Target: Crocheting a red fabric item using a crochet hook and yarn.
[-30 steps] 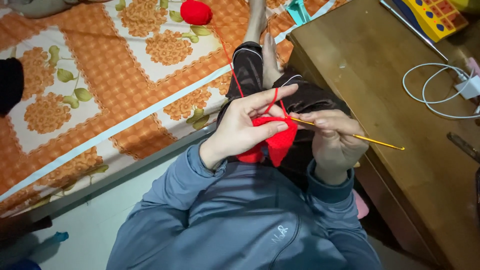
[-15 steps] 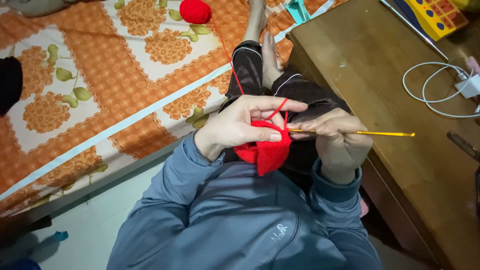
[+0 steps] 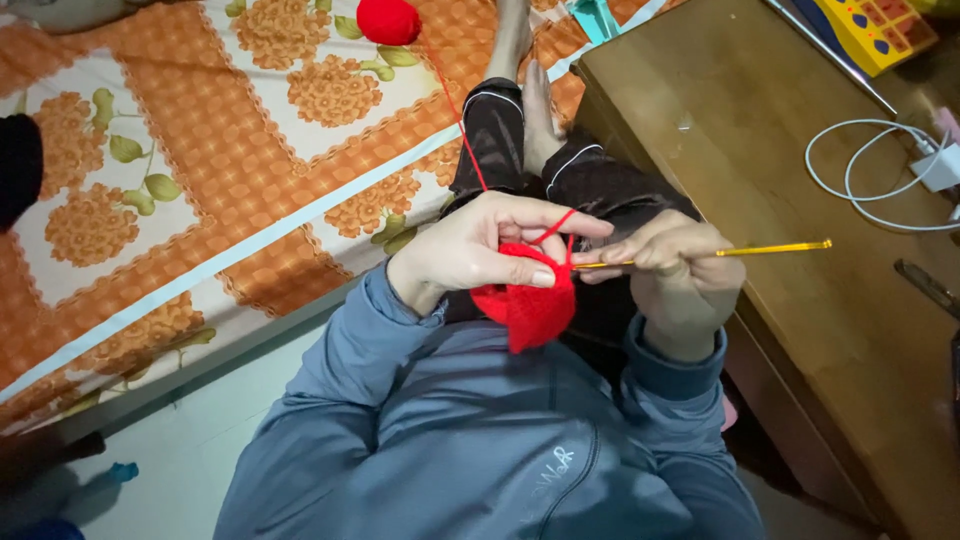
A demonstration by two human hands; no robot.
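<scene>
My left hand [image 3: 480, 250] pinches a small red crochet piece [image 3: 530, 305] in front of my chest, with the red strand [image 3: 455, 100] looped over its fingers. That strand runs up to a red yarn ball [image 3: 390, 20] lying on the bed. My right hand [image 3: 675, 270] grips a yellow crochet hook [image 3: 760, 250], held almost level, its tip at the top edge of the red piece. My legs in dark trousers stretch out onto the bed beyond my hands.
An orange floral bedsheet [image 3: 200, 200] covers the bed on the left. A brown wooden table [image 3: 800, 150] stands at the right, with a white cable [image 3: 860, 180], a white plug [image 3: 940, 165] and a yellow box [image 3: 875, 30]. A teal object [image 3: 600, 18] lies by my feet.
The hook has swung from pointing down-right to nearly level. My left fingers have curled closer over the red piece, and both hands sit slightly higher.
</scene>
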